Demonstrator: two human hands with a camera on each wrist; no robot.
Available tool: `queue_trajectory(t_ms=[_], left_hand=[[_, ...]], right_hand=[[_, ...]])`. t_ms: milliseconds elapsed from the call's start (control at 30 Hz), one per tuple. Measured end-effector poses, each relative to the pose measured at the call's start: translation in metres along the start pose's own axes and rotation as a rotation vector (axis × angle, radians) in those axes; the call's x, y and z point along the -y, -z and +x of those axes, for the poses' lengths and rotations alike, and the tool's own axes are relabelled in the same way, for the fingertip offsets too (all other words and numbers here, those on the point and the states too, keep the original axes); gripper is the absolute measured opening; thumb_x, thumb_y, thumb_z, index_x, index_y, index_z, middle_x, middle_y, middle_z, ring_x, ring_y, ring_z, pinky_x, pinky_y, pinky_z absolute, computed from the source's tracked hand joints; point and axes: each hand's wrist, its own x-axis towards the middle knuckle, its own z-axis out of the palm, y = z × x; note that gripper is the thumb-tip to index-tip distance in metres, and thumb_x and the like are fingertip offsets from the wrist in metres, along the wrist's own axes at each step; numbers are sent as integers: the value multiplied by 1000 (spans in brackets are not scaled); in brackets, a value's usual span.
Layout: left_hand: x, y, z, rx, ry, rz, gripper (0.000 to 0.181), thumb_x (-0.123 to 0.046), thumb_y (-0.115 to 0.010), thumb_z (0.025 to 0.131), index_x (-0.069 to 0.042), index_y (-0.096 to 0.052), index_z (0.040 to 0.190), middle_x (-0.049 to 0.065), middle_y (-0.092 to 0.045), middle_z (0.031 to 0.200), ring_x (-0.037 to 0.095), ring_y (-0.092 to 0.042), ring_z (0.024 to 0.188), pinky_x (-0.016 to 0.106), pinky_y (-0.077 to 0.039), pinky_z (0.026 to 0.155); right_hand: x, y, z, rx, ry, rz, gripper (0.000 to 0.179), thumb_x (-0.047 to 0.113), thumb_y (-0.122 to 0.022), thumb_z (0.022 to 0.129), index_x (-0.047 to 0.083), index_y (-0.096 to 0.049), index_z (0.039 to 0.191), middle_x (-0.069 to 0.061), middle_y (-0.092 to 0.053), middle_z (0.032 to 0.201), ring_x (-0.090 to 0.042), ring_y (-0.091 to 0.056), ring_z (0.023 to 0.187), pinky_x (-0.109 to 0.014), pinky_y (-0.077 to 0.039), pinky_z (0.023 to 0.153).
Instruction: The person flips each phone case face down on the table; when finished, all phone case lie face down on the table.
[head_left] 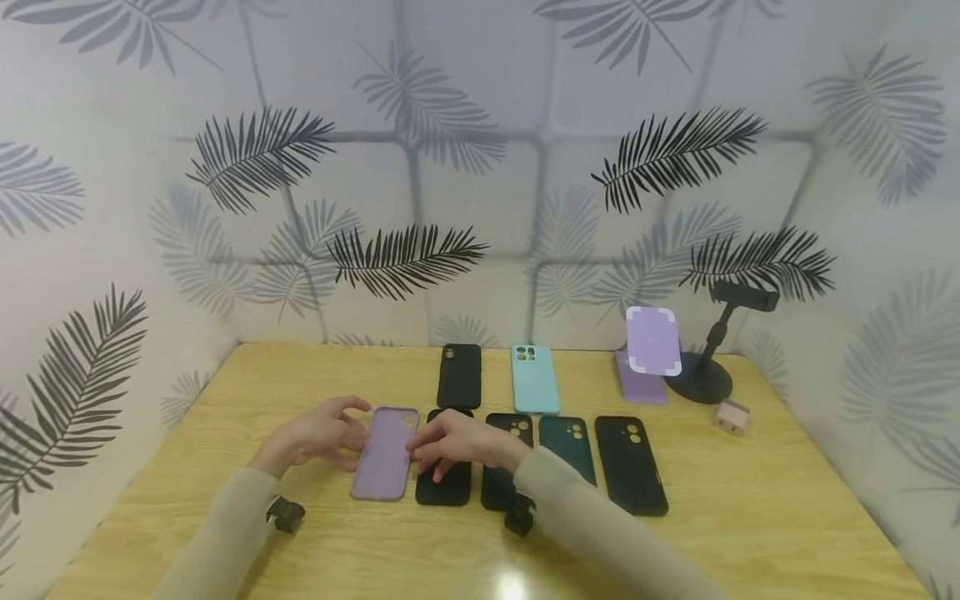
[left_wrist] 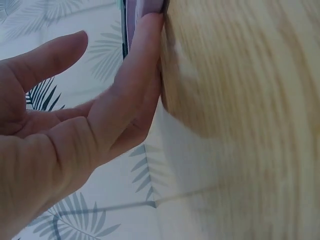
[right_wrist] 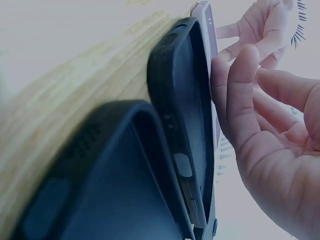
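A purple phone case [head_left: 381, 471] lies on the table, its hollow side up, between the two hands. My left hand [head_left: 327, 433] is at its left edge, and in the left wrist view a fingertip [left_wrist: 150, 25] touches the purple rim. From the other side my right hand [head_left: 463, 440] reaches to the case's right edge, fingers fairly straight. Below that hand lies a black phone case [head_left: 444, 493], partly covered by it. The right wrist view shows this black case [right_wrist: 192, 130] beside the right fingers, with the left hand [right_wrist: 265, 27] beyond.
Rightward in the row lie another black case [head_left: 495, 490], a dark teal case [head_left: 567, 448] and a further black case [head_left: 632, 467]. Behind are a black case [head_left: 459, 379] and a light blue one [head_left: 536, 383]. A purple stand [head_left: 652, 342], black stand [head_left: 701, 381] and pink charger [head_left: 731, 417] occupy the back right.
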Motion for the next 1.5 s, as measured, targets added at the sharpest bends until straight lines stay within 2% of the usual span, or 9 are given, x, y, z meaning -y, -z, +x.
queue_trajectory(t_ms=[133,300,433,567,667,867,1067,1200,1500], left_hand=[[2,2,2,-17,11,-33,59,-1,-57,96,5,-26,146,31,-49,123,29,-64,98,43,-61,79],[6,6,8,24,-19,-60,61,6,-56,93,3,-26,146,26,-53,116,25,-63,91,41,-61,77],[10,14,10,87,-48,-112,69,7,-58,91,-1,-21,150,20,-56,110,24,-64,89,42,-61,78],[10,18,9,169,-84,-173,76,3,-59,93,-5,-14,154,22,-61,117,29,-67,98,47,-59,84],[7,17,10,203,-102,-215,77,-1,-58,96,-8,-10,156,27,-58,126,31,-65,107,49,-57,89],[2,15,18,214,-126,-226,80,-7,-60,97,-11,-8,157,29,-53,132,33,-63,112,52,-56,91],[-1,9,24,224,-134,-199,79,-12,-62,97,-16,-11,158,22,-57,121,30,-65,105,48,-57,89],[-5,3,26,203,-123,-195,79,-15,-64,96,-18,-14,157,22,-56,119,29,-66,99,46,-58,87],[-8,-6,32,211,-128,-164,78,-16,-64,96,-17,-15,156,32,-47,133,29,-67,100,51,-57,89]], right_hand=[[2,-1,2,-1,-13,31,28,5,-60,97,-5,-65,122,-20,-70,113,-28,-71,94,-31,-61,65],[5,1,5,-31,-30,14,27,8,-62,96,-2,-68,120,-17,-72,108,-22,-72,85,-25,-57,54],[7,1,6,-35,-27,-7,27,10,-62,97,-1,-68,120,-16,-72,106,-19,-72,80,-22,-53,49],[5,-2,7,-28,-35,-5,26,11,-62,97,-1,-69,119,-18,-72,104,-21,-73,81,-21,-53,49],[7,-3,8,-17,-44,-1,26,12,-62,97,-1,-70,118,-17,-72,106,-27,-73,88,-23,-55,52],[15,-1,8,3,-55,22,26,16,-59,99,-1,-71,115,-20,-72,107,-35,-70,98,-28,-59,59],[13,-1,10,44,-70,101,31,23,-59,100,-2,-69,116,-24,-70,110,-38,-68,104,-33,-62,68],[11,-2,11,64,-68,169,37,29,-58,100,-2,-68,118,-24,-69,114,-39,-66,108,-37,-62,74],[10,-9,10,9,-50,152,38,34,-61,98,-1,-72,111,-20,-71,108,-41,-67,105,-36,-62,70]])
